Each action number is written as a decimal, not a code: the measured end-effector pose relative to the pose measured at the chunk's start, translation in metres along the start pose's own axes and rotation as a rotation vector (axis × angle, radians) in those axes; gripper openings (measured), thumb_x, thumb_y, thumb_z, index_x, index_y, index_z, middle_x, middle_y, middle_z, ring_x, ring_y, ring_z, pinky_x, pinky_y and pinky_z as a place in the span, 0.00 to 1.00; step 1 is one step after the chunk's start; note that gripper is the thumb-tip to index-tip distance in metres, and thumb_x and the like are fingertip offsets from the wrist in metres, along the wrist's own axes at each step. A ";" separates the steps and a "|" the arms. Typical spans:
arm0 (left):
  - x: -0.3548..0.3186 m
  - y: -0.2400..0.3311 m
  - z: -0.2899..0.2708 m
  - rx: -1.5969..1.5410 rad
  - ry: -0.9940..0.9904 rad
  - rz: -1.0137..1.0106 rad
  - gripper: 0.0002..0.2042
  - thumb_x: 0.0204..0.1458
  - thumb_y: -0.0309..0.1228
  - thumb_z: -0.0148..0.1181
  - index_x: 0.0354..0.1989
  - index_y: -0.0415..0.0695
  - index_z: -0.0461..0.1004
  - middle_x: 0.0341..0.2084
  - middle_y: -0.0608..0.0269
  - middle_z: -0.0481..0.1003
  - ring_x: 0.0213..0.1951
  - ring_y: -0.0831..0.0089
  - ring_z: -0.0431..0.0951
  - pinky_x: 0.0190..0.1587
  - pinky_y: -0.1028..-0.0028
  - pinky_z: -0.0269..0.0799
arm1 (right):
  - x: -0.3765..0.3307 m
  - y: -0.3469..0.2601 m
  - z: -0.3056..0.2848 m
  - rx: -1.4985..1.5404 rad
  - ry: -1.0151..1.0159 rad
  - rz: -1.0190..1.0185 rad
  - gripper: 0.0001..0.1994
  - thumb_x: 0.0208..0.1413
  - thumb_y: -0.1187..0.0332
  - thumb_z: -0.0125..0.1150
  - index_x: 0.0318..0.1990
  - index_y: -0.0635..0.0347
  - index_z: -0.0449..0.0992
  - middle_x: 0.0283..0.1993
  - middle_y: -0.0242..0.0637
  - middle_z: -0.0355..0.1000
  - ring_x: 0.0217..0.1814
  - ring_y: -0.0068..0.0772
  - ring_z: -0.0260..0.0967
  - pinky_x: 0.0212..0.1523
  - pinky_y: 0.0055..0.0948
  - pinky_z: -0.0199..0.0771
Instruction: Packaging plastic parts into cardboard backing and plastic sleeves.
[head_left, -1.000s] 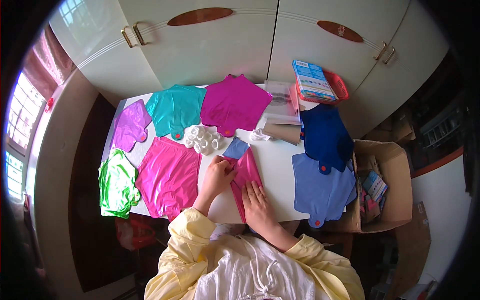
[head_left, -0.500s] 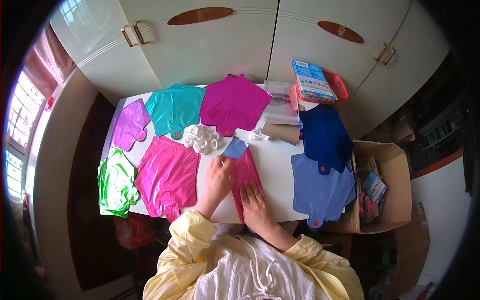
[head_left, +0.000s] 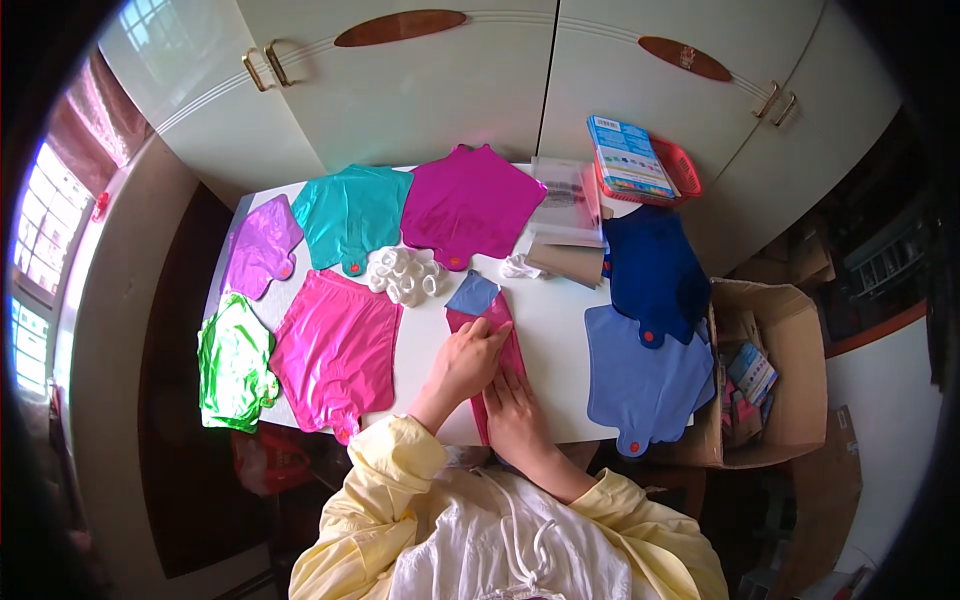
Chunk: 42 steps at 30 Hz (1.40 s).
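A folded strip of dark pink foil balloon (head_left: 497, 330), with a blue-grey piece at its far end (head_left: 472, 295), lies on the white table (head_left: 545, 330). My left hand (head_left: 464, 362) rests flat on the strip's left side. My right hand (head_left: 515, 412) presses the strip's near end, fingers spread flat. Neither hand grips anything.
Flat foil balloons lie around: bright pink (head_left: 335, 350), green (head_left: 235, 362), lilac (head_left: 260, 248), teal (head_left: 350, 212), magenta (head_left: 468, 205), dark blue (head_left: 652, 272), light blue (head_left: 645, 375). White plastic rings (head_left: 405, 275) sit mid-table. A red basket with a blue packet (head_left: 640, 165) and a cardboard box (head_left: 770, 375) stand right.
My left hand has shifted slightly toward the right along the folded strip. My right hand stays pressed on the near end.
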<state>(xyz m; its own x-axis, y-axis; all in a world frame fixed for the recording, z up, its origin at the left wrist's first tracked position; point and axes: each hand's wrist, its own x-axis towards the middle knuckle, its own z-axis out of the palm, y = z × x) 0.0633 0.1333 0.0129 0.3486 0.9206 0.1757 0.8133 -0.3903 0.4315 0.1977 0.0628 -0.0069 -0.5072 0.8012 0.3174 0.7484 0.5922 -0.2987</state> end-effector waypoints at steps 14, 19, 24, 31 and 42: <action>0.030 -0.002 -0.002 0.083 -0.147 -0.173 0.24 0.52 0.25 0.43 0.60 0.45 0.63 0.38 0.52 0.71 0.36 0.53 0.77 0.37 0.60 0.74 | 0.001 0.000 -0.003 -0.010 -0.019 -0.007 0.25 0.51 0.72 0.47 0.58 0.75 0.61 0.60 0.58 0.61 0.63 0.53 0.59 0.66 0.45 0.53; 0.035 -0.001 -0.003 0.137 -0.152 -0.147 0.26 0.53 0.25 0.42 0.64 0.44 0.58 0.36 0.53 0.71 0.32 0.55 0.78 0.33 0.61 0.74 | 0.000 0.007 -0.010 0.106 -0.105 -0.022 0.26 0.52 0.72 0.50 0.59 0.74 0.60 0.61 0.60 0.59 0.65 0.57 0.55 0.66 0.47 0.51; 0.040 -0.006 0.001 0.135 -0.173 -0.136 0.26 0.53 0.26 0.40 0.64 0.43 0.57 0.38 0.53 0.72 0.33 0.54 0.78 0.34 0.61 0.75 | 0.014 0.038 -0.041 0.686 -0.364 0.054 0.24 0.58 0.66 0.53 0.58 0.71 0.63 0.62 0.56 0.60 0.66 0.48 0.57 0.65 0.36 0.56; 0.036 -0.002 -0.004 0.132 -0.170 -0.151 0.26 0.53 0.25 0.40 0.64 0.43 0.57 0.39 0.54 0.72 0.34 0.54 0.78 0.36 0.61 0.75 | 0.081 0.102 -0.066 0.489 -0.306 0.233 0.10 0.51 0.69 0.61 0.40 0.58 0.78 0.32 0.40 0.78 0.33 0.30 0.76 0.35 0.29 0.74; 0.036 -0.004 -0.001 0.131 -0.138 -0.124 0.24 0.53 0.28 0.42 0.62 0.43 0.59 0.37 0.54 0.73 0.33 0.56 0.78 0.34 0.62 0.75 | 0.110 0.098 -0.026 0.133 -0.270 0.502 0.12 0.45 0.63 0.66 0.34 0.52 0.70 0.40 0.34 0.71 0.43 0.41 0.71 0.40 0.39 0.71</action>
<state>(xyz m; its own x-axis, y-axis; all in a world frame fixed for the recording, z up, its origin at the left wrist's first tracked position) 0.0721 0.1685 0.0183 0.2950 0.9555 0.0017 0.9043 -0.2798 0.3224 0.2266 0.2064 0.0224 -0.2082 0.9698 -0.1272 0.8739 0.1260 -0.4696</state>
